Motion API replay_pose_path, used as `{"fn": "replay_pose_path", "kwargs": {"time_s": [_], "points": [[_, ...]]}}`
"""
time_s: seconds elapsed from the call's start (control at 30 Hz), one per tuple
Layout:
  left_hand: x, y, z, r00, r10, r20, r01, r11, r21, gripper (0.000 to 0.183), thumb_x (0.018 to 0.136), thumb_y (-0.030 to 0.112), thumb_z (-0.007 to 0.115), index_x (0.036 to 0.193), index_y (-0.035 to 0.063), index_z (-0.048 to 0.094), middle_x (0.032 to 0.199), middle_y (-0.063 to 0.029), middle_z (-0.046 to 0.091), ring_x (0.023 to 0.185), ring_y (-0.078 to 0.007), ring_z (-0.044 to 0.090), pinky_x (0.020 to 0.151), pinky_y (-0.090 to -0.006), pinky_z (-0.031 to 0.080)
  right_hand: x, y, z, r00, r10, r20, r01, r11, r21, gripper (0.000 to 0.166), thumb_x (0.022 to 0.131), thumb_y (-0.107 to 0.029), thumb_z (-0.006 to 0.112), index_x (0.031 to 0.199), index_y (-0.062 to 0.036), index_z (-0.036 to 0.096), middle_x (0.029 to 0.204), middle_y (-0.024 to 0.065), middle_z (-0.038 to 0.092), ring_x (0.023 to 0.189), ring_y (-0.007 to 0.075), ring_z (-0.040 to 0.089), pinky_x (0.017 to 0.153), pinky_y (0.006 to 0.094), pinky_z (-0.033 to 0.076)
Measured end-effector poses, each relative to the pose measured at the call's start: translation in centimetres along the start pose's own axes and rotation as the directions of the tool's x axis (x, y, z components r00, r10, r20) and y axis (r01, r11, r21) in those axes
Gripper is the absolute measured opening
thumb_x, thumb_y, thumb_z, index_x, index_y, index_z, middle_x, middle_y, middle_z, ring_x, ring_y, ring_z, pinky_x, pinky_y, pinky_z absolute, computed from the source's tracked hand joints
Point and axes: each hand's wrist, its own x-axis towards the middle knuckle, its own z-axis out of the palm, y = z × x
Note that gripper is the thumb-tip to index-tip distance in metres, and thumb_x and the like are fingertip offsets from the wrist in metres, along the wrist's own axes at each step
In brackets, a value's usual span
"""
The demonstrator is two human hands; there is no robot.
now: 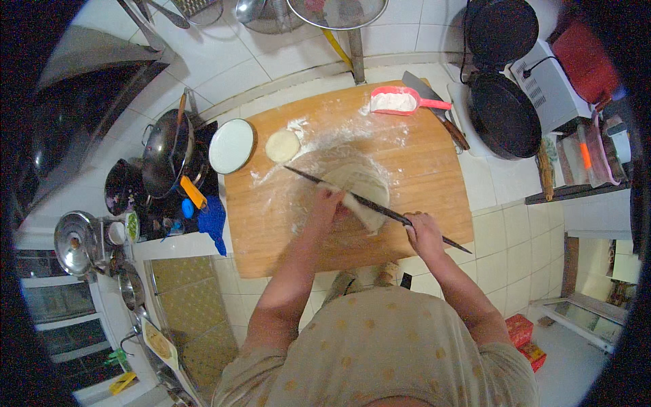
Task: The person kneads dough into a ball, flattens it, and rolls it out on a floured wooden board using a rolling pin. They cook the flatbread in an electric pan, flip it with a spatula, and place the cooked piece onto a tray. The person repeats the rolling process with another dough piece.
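A long, dark, tapered rolling pin (376,205) slants across a blurred sheet of dough (374,185) on a floured wooden board (432,188). Toward the pin's lower right end, my right hand (424,234) is closed around it. My left hand (330,201) is on the pin left of its middle, against the dough; blur hides its exact finger positions. Beyond the pin's upper left tip lies a small round of dough (283,146), apart from the sheet. At the board's far right, a red scoop (394,103) holds white flour.
A cleaver (426,87) lies partly beneath the scoop. An enamel plate (231,146) overlaps the board's left edge. Left of it are a wok (165,157) and a blue cloth (211,221). An open electric griddle (503,117) stands at the right. A wire strainer (338,12) hangs above.
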Motion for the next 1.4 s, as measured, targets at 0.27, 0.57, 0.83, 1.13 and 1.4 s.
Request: {"fn": "replay_pose_path", "kwargs": {"time_s": [0.27,0.57,0.83,1.13,1.4], "points": [[-4.3,-2.1,5.7,0.896,0.356,0.264,-0.442,0.758,0.479,0.054,0.084,0.047,0.061,0.114,0.0019,0.055,0.113,-0.0135,0.055,0.109,-0.0266,0.05,0.092,-0.0426,0.04,3.4,-0.5,-3.6,0.923,0.25,0.291,-0.337,0.893,0.3,0.027,0.091,-0.013,0.055,0.114,-0.0012,0.06,0.114,0.0182,0.062,0.104,0.0344,0.06,0.092,0.0402,0.047],[1.7,0.7,14.8,0.588,0.096,0.803,-0.785,0.307,0.538,0.067,0.075,0.042,0.069,0.126,0.0014,0.053,0.136,-0.0165,0.047,0.13,-0.035,0.037,0.108,-0.0483,0.027,2.5,-0.8,-8.5,0.9,0.385,0.205,-0.429,0.866,0.256,0.028,0.091,-0.019,0.058,0.112,-0.0015,0.063,0.101,0.0187,0.067,0.096,0.0313,0.065,0.086,0.0384,0.05],[6.5,2.6,-0.3,0.803,0.516,0.299,-0.4,0.094,0.912,0.067,0.077,0.033,0.069,0.132,0.0015,0.045,0.135,-0.0219,0.047,0.125,-0.0388,0.044,0.108,-0.0487,0.032,2.8,-2.6,-11.7,0.85,0.478,0.219,-0.52,0.827,0.213,0.027,0.091,-0.021,0.059,0.109,-0.0017,0.065,0.096,0.0187,0.067,0.089,0.0307,0.066,0.08,0.038,0.051],[0.2,-6.8,5.1,0.483,0.364,0.796,-0.865,0.056,0.499,0.058,0.079,0.041,0.066,0.121,0.0024,0.054,0.124,-0.0204,0.053,0.118,-0.0365,0.049,0.098,-0.0517,0.038,3.1,-1.2,-8.5,0.937,0.29,0.196,-0.33,0.918,0.219,0.014,0.093,-0.017,0.059,0.093,-0.0033,0.063,0.067,-0.0018,0.049,0.063,0.0093,0.044,0.059,0.0267,0.041],[2.9,11.0,-2.9,0.352,0.663,0.66,-0.637,-0.347,0.688,0.061,0.082,0.052,0.063,0.125,0.0104,0.054,0.119,-0.0149,0.058,0.115,-0.0354,0.051,0.09,-0.0578,0.039,8.6,0.1,-10.0,0.825,0.341,0.451,-0.378,0.926,-0.01,0.024,0.091,-0.028,0.062,0.095,-0.0052,0.067,0.072,0.0105,0.06,0.067,0.0242,0.057,0.064,0.0361,0.048]]}}
